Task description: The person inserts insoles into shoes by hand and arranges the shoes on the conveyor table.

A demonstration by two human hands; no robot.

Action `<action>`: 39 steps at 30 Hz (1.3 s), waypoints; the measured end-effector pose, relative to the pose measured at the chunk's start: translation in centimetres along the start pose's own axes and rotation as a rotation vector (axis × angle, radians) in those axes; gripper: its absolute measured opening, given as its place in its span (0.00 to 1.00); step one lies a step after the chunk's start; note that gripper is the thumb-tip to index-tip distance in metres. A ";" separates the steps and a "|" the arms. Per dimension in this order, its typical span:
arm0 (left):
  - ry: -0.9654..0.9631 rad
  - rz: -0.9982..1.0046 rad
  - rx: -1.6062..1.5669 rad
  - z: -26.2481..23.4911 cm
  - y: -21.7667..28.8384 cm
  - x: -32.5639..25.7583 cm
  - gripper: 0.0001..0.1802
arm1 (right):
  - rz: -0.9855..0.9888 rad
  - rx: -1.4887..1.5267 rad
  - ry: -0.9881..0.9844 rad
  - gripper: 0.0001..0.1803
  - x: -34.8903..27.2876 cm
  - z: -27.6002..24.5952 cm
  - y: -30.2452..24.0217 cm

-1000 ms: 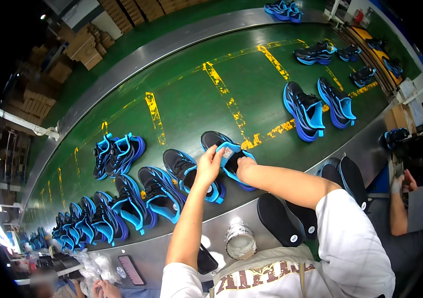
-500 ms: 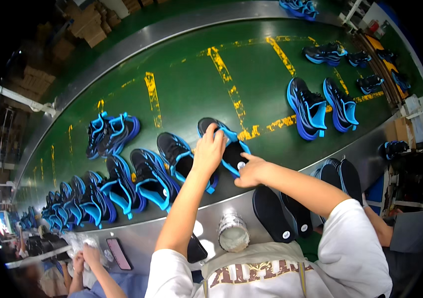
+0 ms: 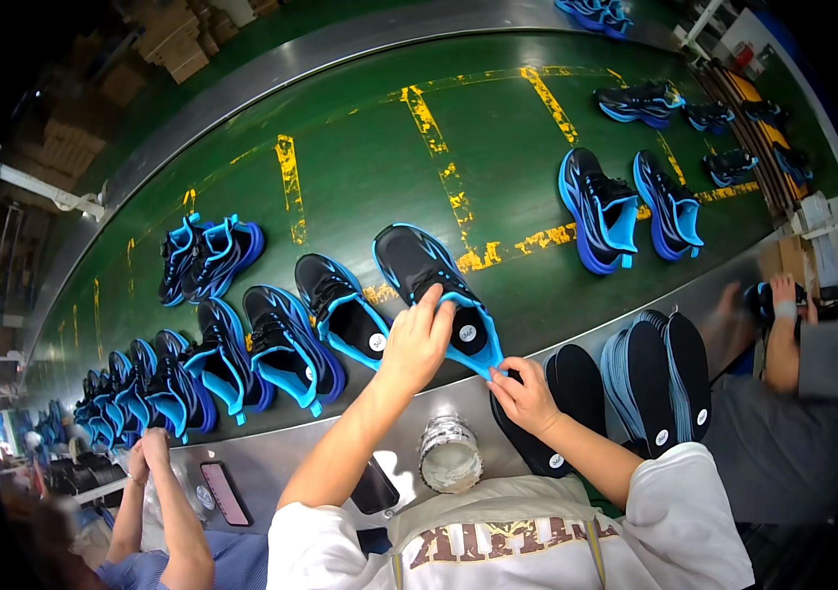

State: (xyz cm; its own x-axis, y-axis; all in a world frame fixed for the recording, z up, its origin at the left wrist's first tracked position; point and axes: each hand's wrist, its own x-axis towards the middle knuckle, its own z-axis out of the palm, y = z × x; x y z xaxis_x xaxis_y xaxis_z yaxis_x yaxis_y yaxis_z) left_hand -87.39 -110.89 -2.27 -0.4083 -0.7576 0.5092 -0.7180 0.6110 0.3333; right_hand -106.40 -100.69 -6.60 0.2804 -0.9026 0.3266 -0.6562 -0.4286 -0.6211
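A black shoe with a bright blue sole (image 3: 409, 261) lies on the green conveyor belt (image 3: 360, 167), heel toward me. My left hand (image 3: 417, 339) grips its collar, fingers reaching into the opening, where a black insole with a round white sticker (image 3: 466, 334) shows. My right hand (image 3: 527, 393) pinches the blue heel tip at the belt's near edge. A matching shoe (image 3: 340, 310) lies just to the left. Two piles of black insoles (image 3: 657, 379) stand on the metal ledge beside my right hand.
More black and blue shoes lie in a row to the left (image 3: 281, 344) and as a pair at the right (image 3: 625, 211). A round tin (image 3: 450, 452) and a phone (image 3: 225, 492) sit on the ledge. Co-workers' hands work at lower left (image 3: 148, 452) and at right (image 3: 782, 295).
My right hand has drawn back from the shoe's opening to its heel tip. The insole with its white sticker now shows inside the shoe. My left hand stays on the collar.
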 end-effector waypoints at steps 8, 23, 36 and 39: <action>0.118 -0.083 0.165 -1.8 -6.2 2.7 0.06 | 0.116 -0.303 0.243 0.19 5.4 -4.0 4.4; 0.450 -1.193 -1.706 -6.9 -5.7 0.3 0.16 | 0.390 -0.123 -0.034 0.12 8.1 -7.7 10.4; -0.264 -0.474 -0.240 3.4 5.1 6.9 0.46 | 0.416 -0.370 -0.406 0.28 -11.2 -5.9 -1.0; -0.137 -0.406 -0.129 6.6 3.7 6.4 0.38 | 0.452 -0.326 -0.309 0.26 -12.7 -5.9 -0.8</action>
State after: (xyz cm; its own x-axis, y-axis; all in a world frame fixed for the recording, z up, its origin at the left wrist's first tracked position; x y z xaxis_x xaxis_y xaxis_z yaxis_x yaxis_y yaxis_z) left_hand -96.38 -115.04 -3.05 -0.1851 -0.9601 0.2099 -0.7626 0.2750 0.5856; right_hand -113.56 -88.59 -6.04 0.0834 -0.9822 -0.1682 -0.9229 -0.0125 -0.3849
